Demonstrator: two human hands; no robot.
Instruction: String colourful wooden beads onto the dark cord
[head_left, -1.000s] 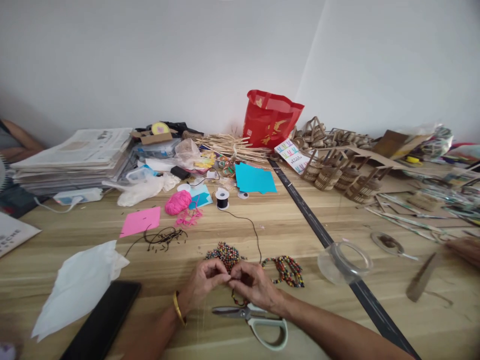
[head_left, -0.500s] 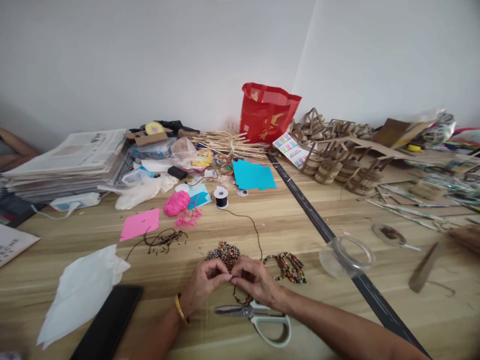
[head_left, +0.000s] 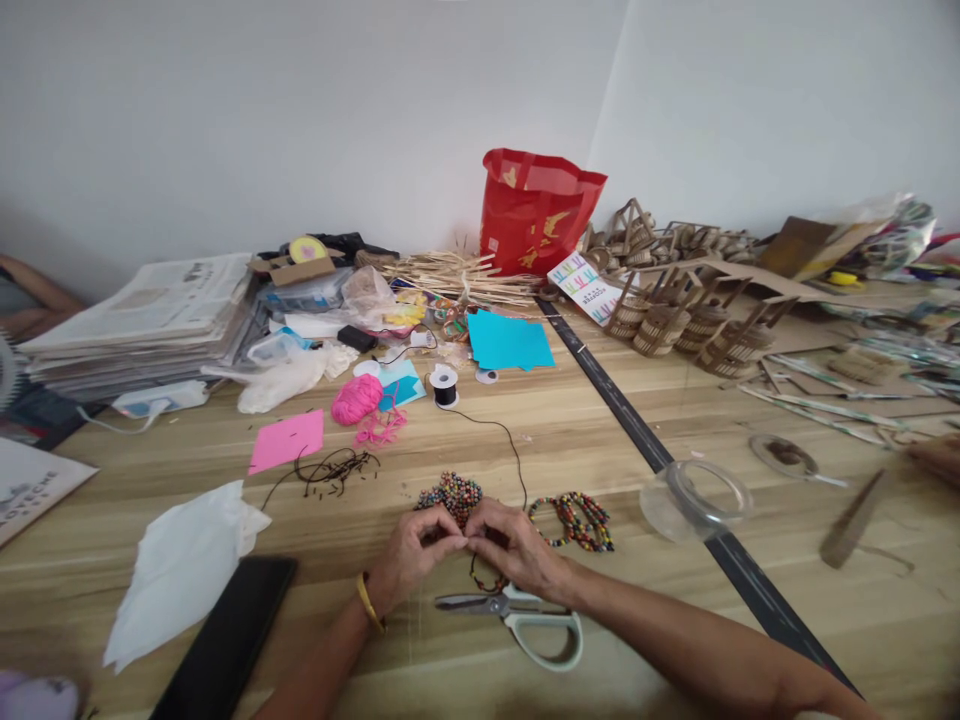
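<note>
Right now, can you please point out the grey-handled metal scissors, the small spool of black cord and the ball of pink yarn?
Grey-handled metal scissors [head_left: 517, 618]: head view, at the pivot beside the handle.
Small spool of black cord [head_left: 445, 387]: head view, on the wound cord.
Ball of pink yarn [head_left: 357, 399]: head view, middle of the ball.

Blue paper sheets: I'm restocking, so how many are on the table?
2. A large blue sheet lies by the straw bundle; a smaller blue sheet sits beside the pink yarn ball. Clutter may hide more.
</note>
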